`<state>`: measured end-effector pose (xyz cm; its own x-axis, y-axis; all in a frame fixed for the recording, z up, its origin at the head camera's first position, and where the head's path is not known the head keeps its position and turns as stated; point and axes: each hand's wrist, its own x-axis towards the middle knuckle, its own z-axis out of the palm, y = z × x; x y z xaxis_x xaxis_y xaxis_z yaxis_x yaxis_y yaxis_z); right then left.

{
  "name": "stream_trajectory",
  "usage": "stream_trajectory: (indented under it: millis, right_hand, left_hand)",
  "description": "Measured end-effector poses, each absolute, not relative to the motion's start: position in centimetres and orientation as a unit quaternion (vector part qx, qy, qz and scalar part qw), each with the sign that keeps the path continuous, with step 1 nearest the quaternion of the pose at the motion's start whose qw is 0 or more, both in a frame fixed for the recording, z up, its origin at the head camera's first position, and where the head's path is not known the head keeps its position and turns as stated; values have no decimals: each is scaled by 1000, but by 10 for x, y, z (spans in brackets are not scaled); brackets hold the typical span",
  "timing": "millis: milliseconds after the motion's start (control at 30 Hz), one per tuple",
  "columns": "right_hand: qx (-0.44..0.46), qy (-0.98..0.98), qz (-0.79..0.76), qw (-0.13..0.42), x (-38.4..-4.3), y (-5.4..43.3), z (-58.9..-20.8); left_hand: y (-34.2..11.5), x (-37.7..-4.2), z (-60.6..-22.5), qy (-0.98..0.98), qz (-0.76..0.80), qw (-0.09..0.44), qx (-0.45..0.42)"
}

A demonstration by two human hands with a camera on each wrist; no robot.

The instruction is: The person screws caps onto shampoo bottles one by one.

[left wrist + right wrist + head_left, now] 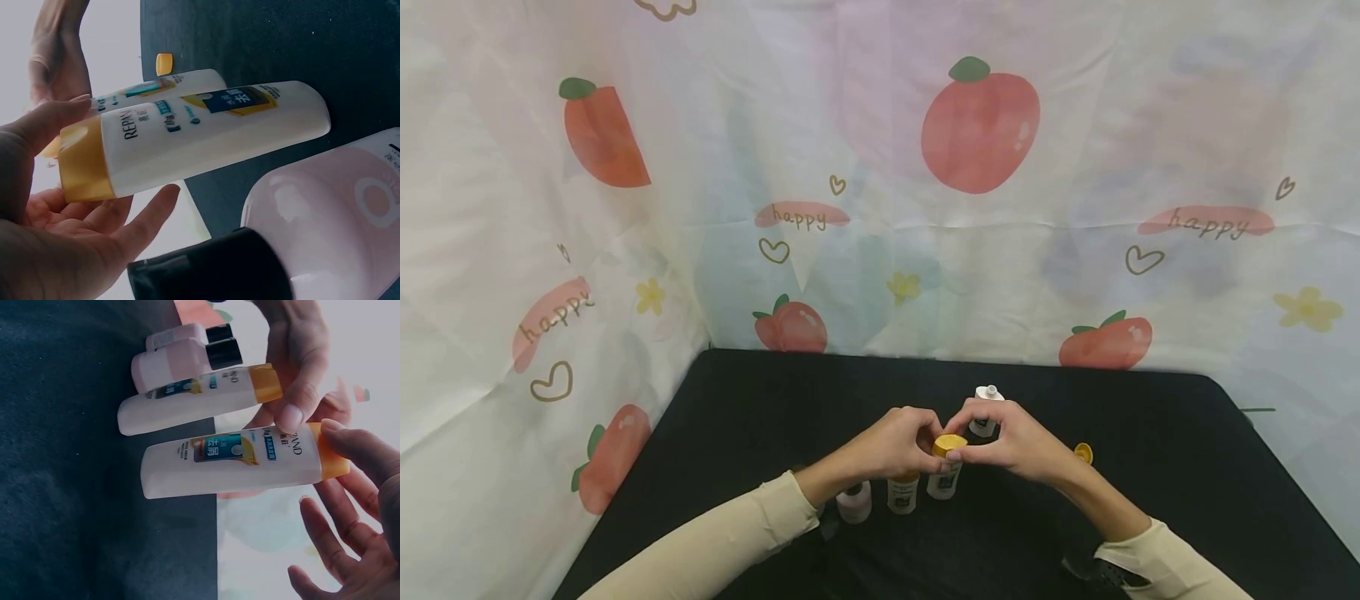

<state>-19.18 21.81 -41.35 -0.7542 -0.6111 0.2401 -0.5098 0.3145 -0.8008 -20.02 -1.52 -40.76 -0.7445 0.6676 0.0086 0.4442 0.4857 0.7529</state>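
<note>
Both hands meet at one white shampoo bottle [231, 462] with a yellow cap [950, 443], which stands upright on the table. My left hand [898, 437] holds the bottle near its neck, its thumb pressed on the white front below the cap. My right hand [1011, 442] grips the yellow cap, with its thumb [353, 440] on the side. Beside it stands a second white bottle [212, 128] with a yellow cap, close under the left hand. Just behind the right hand is a white bottle [987, 394] whose narrow neck is bare.
A loose yellow cap [1083, 452] lies on the black table [1187, 483] right of the hands. Pink bottles [169, 365] with black caps stand at the left end of the row. A printed cloth [880, 125] hangs behind and to the left.
</note>
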Motion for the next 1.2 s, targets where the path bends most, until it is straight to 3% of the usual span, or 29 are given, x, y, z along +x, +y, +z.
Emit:
stream_trajectory:
  millis: [900,1200]
  right_hand:
    - [-381,830,-404,53,-191,216,-423]
    - [-391,836,-378,75,-190,224,-413]
  left_hand:
    - [-7,-196,-416,878,311,143,334]
    - [-12,-202,-404,856,275,238,366]
